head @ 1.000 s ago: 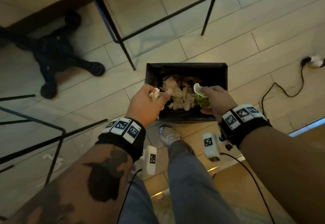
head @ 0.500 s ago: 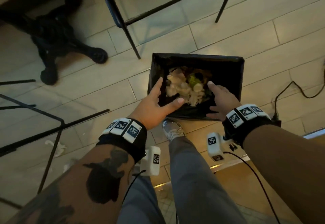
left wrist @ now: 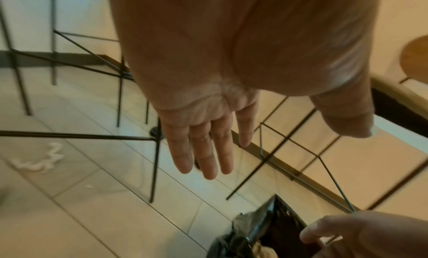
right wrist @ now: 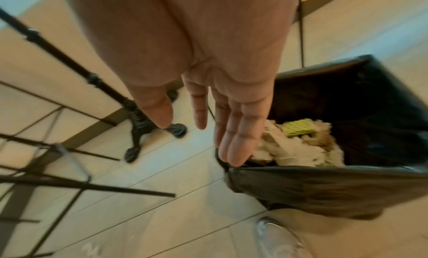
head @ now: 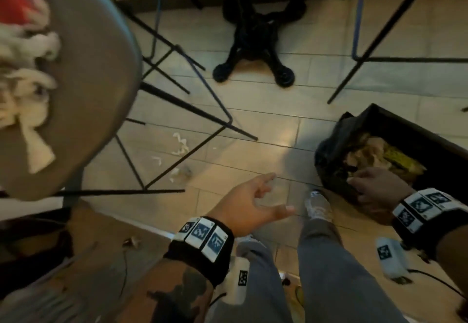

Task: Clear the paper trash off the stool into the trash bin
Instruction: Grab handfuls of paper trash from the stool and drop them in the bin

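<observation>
The grey stool (head: 96, 89) fills the upper left of the head view, with crumpled white and red paper trash (head: 27, 51) on its seat. The black-lined trash bin (head: 395, 130) stands on the floor at the right, holding crumpled paper (right wrist: 298, 146) and a green wrapper (right wrist: 298, 127). My left hand (head: 255, 201) hovers empty over the floor between stool and bin, fingers spread. My right hand (head: 374, 185) is over the bin's near edge, fingers straight (right wrist: 234, 134) and holding nothing.
Paper scraps (head: 179, 145) lie on the tiled floor under the stool's black legs (head: 187, 104). A black cast table base (head: 255, 43) stands farther back, another frame leg (head: 354, 76) at the right. My legs and a shoe (head: 317, 203) are near the bin.
Both hands let their paper drop into the bin and are empty. My view has swung left so the stool is in sight; the left hand has moved away from the bin.
</observation>
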Motion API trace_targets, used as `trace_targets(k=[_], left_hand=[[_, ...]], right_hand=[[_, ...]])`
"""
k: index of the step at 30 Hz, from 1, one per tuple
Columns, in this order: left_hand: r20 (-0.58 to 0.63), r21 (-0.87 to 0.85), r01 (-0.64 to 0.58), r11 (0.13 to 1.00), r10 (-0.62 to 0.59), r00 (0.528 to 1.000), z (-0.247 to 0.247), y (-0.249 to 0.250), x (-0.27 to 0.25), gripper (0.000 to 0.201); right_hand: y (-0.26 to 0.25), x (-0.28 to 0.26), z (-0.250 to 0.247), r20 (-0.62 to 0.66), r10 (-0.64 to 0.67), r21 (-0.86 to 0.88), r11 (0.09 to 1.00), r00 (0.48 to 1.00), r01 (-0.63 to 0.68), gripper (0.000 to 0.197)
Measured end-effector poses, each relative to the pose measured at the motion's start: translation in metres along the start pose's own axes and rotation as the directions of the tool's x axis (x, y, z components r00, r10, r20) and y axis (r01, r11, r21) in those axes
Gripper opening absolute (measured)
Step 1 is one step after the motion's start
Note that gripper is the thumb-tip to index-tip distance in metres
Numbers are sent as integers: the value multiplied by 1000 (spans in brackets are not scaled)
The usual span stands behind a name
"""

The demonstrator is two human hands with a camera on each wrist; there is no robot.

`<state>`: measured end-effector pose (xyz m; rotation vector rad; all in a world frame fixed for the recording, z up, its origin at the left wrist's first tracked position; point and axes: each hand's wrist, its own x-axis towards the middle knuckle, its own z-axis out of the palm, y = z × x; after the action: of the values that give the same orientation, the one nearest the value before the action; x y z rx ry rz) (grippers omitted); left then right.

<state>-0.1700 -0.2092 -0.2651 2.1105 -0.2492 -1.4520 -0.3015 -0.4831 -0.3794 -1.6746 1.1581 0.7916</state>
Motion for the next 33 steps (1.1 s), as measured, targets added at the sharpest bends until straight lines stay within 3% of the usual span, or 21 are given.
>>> trace_targets(k=[4, 9, 13, 17, 19, 21, 23, 25, 28, 30, 33], left_hand=[[-201, -94, -7, 995, -12, 979, -33, -51, -71, 80], [-448, -115, -111, 987, 48, 893, -69, -83, -154, 40], [-672, -94, -243, 965, 119, 731, -111, -88, -219, 25], [-864, -9, -331, 944, 159, 478, -164, -90, -258, 32], [-906, -9, -335, 942, 134, 401, -190, -93, -265, 31], [-926, -10, -343, 939, 121, 358, -214, -95, -267, 34], [-927, -5, -354, 935, 128, 352, -235, -95, -265, 42], [-918, -23, -340, 940, 115, 379, -252, -94, -259, 50], [-906, -1, -325, 946, 137, 401, -271, -92, -245, 60], [-887, -9, -322, 947, 141, 440, -279, -91, -233, 71], [-863, -17, -292, 956, 134, 488, -289, -91, -218, 84]], right_hand=[[-87, -48, 33, 22, -203, -60, 977, 979, 204, 16], [-195, -135, 70, 21, -491, -124, 863, 871, 489, 15], [-276, -221, 95, -78, -743, -161, 667, 664, 727, 7], [-349, -292, 119, -123, -913, -216, 407, 388, 888, 16], [-382, -308, 135, -105, -946, -247, 323, 307, 913, 28], [-418, -313, 150, -49, -963, -320, 265, 263, 909, 45], [-456, -309, 165, 41, -967, -416, 212, 251, 884, 63], [-491, -301, 177, 101, -958, -501, 185, 269, 845, 78], [-529, -289, 191, 151, -921, -622, 194, 359, 759, 96], [-543, -278, 201, 199, -887, -705, 166, 417, 690, 106], [-546, -266, 212, 263, -835, -755, 134, 483, 642, 106]])
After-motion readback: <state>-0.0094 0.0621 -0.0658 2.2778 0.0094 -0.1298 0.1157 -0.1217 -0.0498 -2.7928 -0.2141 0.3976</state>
